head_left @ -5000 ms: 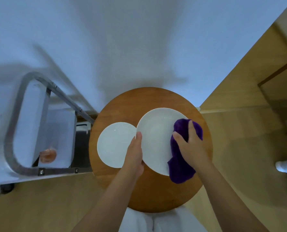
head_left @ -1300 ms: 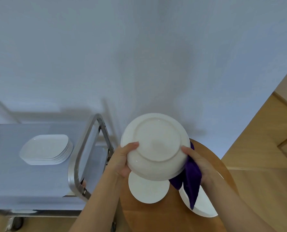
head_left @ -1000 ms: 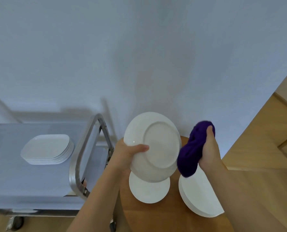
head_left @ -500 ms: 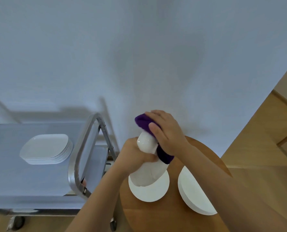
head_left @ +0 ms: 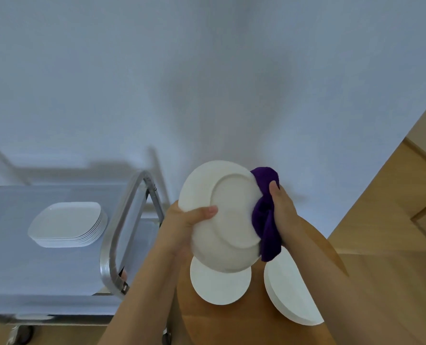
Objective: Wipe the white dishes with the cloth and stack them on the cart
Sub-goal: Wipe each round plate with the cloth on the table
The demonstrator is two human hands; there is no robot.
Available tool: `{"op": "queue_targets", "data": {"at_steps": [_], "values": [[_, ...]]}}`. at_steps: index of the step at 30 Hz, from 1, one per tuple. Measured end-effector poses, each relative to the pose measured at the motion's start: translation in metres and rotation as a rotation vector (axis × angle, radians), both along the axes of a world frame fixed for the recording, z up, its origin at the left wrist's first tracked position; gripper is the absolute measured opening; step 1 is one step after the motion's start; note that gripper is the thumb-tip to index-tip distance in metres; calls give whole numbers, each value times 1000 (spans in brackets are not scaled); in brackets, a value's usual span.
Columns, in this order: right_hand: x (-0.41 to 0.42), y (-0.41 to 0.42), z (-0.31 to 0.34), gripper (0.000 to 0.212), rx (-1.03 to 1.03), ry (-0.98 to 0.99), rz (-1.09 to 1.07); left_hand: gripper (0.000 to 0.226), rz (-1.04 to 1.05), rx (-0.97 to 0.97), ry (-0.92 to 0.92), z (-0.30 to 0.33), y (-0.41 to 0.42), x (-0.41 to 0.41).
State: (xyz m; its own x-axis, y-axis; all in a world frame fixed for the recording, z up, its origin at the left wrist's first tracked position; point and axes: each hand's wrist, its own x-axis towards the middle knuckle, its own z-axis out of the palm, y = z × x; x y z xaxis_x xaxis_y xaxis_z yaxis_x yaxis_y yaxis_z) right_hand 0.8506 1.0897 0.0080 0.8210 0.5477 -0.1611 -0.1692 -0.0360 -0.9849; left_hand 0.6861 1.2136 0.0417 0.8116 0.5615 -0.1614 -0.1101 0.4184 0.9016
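Left hand [head_left: 182, 227] gripped a round white plate [head_left: 221, 215] at its left rim — thumb curled over the underside, other fingers hidden behind. Plate was lifted off the round wooden table [head_left: 256, 307], tilted, its foot ring facing the camera. Right hand [head_left: 281, 212] clutched a purple cloth [head_left: 265, 220] bunched against the plate's right rim; the cloth wrapped over that edge and a tail hung down below the hand. Fingers of the right hand were curled round the cloth, thumb on top.

On the table, a smaller white plate [head_left: 219, 285] lay flat near the left edge, partly covered in view by the held plate. Another white dish [head_left: 289, 295] lay toward the right edge, partly hidden by the right forearm; could have been a stack, cannot tell.

Cart [head_left: 45, 270] stood just left of the table, metal handle [head_left: 122, 232] on its near-right side. A stack of white squarish plates [head_left: 67, 224] sat on the cart's top — toward its back, well apart from the handle. Pale wall behind, wooden floor at right.
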Motion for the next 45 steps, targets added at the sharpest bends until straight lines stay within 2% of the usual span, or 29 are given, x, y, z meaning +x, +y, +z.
{"op": "queue_targets", "data": {"at_steps": [2, 4, 8, 11, 13, 15, 17, 19, 21, 23, 28, 31, 33, 38, 41, 43, 45], "values": [[-3, 1, -2, 33, 13, 49, -93, 30, 88, -52, -35, -2, -5, 8], [-6, 0, -3, 30, 42, 58, -169, 30, 154, -83, -39, -2, -14, 15], [-19, 2, -6, 16, 156, 110, -289, 55, 252, -136, -27, 3, -30, 29], [-26, 4, -5, 13, 212, 199, -310, 54, 304, -80, 48, 4, -42, 40], [-18, 0, -3, 19, 210, 243, -285, 56, 220, -44, 71, 1, -46, 37], [-4, -8, -2, 22, 204, 255, -266, 59, 9, -173, 22, 5, -39, 28], [6, -17, -2, 18, 159, 241, -213, 62, -207, -294, -12, 11, -21, 20], [11, -21, 0, 9, 118, 196, -111, 68, -316, -340, -21, 18, -2, 15], [12, -22, 4, 13, 82, 126, -21, 69, -321, -331, 26, 22, 9, 15], [10, -21, 8, 12, 67, 90, 35, 56, -279, -279, 111, 21, 11, 15], [-5, -14, 6, 13, 80, 108, 51, 40, -194, -268, 98, 15, 2, 17], [-25, -2, 3, 31, 76, 52, 8, 48, -129, -168, 113, 10, -13, 27], [-36, 5, 3, 39, 70, 36, -30, 45, -99, -112, 136, 7, -24, 34], [-54, 15, 5, 26, 124, 59, -71, 24, -53, 98, 209, -5, -52, 43], [-55, 14, 12, 22, 178, 72, -47, 15, -50, 304, 251, -13, -61, 44], [-49, 10, 18, 20, 202, 105, 9, 21, -109, 500, 292, -16, -61, 41], [-41, 4, 24, 37, 201, 167, 82, 24, -199, 712, 331, -17, -59, 35]]}}
